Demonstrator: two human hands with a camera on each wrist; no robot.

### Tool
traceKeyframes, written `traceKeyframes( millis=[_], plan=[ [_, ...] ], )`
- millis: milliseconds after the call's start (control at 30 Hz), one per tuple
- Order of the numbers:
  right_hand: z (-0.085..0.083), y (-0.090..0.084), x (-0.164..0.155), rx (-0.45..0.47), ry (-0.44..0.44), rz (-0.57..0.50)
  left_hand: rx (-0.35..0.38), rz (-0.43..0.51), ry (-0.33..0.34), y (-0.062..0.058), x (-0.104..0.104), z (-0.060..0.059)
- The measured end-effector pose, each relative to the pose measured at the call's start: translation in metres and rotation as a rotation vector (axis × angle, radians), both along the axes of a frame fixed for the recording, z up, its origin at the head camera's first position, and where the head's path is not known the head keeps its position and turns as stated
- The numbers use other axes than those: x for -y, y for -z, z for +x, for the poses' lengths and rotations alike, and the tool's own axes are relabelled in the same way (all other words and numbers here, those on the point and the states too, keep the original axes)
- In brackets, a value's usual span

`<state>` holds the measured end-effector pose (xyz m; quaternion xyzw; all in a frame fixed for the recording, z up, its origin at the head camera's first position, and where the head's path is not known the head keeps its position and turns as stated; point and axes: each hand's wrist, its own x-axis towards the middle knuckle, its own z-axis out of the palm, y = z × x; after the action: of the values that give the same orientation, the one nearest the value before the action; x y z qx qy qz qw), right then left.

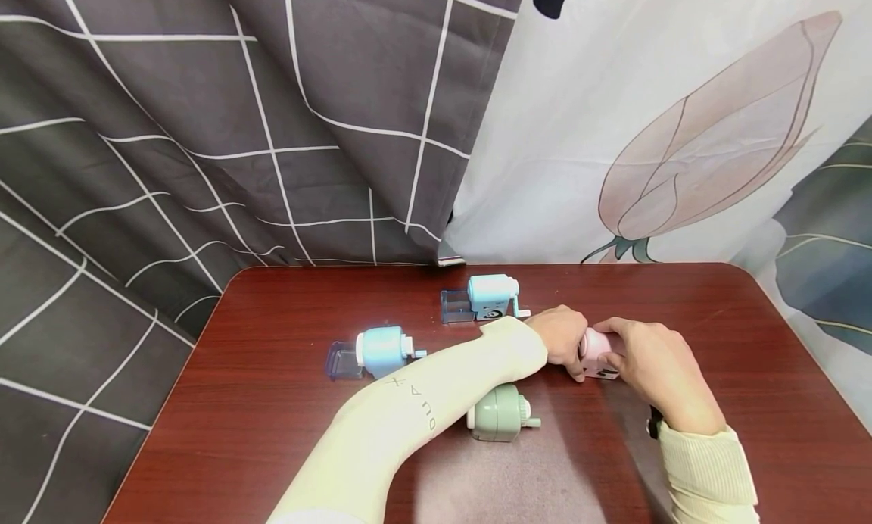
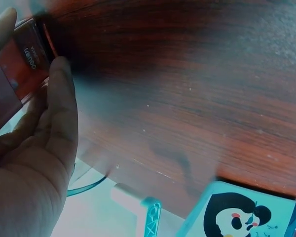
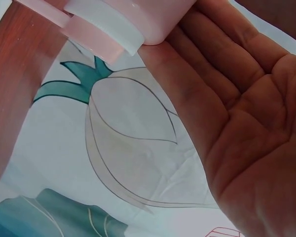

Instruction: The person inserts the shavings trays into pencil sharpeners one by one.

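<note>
Both hands are at a pink pencil sharpener (image 1: 596,347) on the right part of the table. My left hand (image 1: 560,338) comes from its left side; in the left wrist view its thumb and fingers pinch the clear drawer (image 2: 23,64) at two edges. On the right, my right hand (image 1: 657,365) grips the sharpener's body. The right wrist view shows the fingers laid along the pink casing, with the white collar and pink crank at the free end; the thumb is hidden there.
Behind the left forearm stand a light blue sharpener (image 1: 492,289) and a second blue sharpener (image 1: 383,350), each with its clear drawer pulled out. A green sharpener (image 1: 497,416) sits just in front of that forearm. Curtains (image 1: 545,168) hang along the table's back edge.
</note>
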<state>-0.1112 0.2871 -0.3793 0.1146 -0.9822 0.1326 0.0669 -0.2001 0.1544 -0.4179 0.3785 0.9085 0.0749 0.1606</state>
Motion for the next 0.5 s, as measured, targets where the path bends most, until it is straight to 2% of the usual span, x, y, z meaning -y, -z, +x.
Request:
traceKeyframes(
  millis=[333, 500],
  plan=[
    [0.0, 0.0003, 0.0, -0.008, -0.005, -0.003, 0.013, -0.03, -0.026, -0.0051, 0.0022, 0.0025],
    [0.0012, -0.0003, 0.0004, -0.011, -0.006, -0.007, -0.009, -0.05, -0.005, -0.0098, 0.0048, 0.0017]
  ],
)
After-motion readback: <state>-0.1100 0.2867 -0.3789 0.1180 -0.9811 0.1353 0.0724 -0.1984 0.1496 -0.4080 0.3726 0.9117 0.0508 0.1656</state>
